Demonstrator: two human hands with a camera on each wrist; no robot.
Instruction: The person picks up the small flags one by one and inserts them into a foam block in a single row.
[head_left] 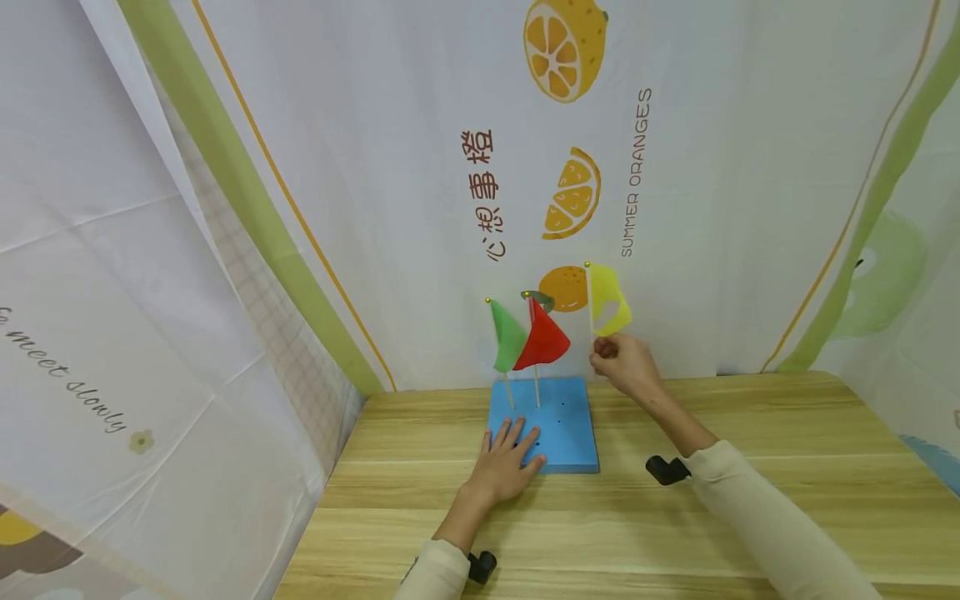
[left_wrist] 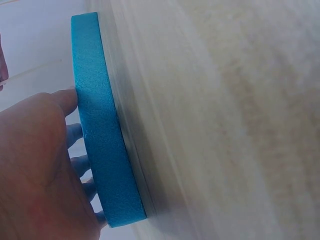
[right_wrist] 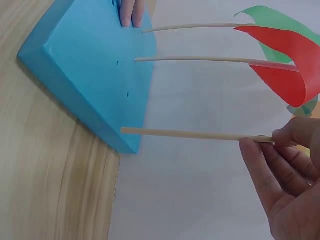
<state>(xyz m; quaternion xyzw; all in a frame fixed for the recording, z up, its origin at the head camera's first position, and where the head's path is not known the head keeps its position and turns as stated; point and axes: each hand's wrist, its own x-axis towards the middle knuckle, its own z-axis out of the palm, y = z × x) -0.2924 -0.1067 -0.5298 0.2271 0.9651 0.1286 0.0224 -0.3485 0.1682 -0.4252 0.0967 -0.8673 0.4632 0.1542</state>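
Observation:
A blue foam block (head_left: 573,433) with small holes in its top lies on the table. My left hand (head_left: 504,467) rests on its near left part, fingers spread. A green flag (head_left: 507,337) and a red flag (head_left: 546,340) stand in the block on thin sticks, leaning slightly and overlapping. With thumb and fingertips my right hand (head_left: 628,364) pinches the stick of a yellow flag (head_left: 609,292), to the right of the red one. In the right wrist view the lower part of that wooden stick (right_wrist: 180,133) points at the block, its end overlapping the block's corner.
The wood-grain table (head_left: 750,517) extends to both sides and toward me. Behind its back edge hangs a white cloth (head_left: 405,250) printed with oranges and lettering. Black fittings (head_left: 666,470) stick out by both sleeve cuffs.

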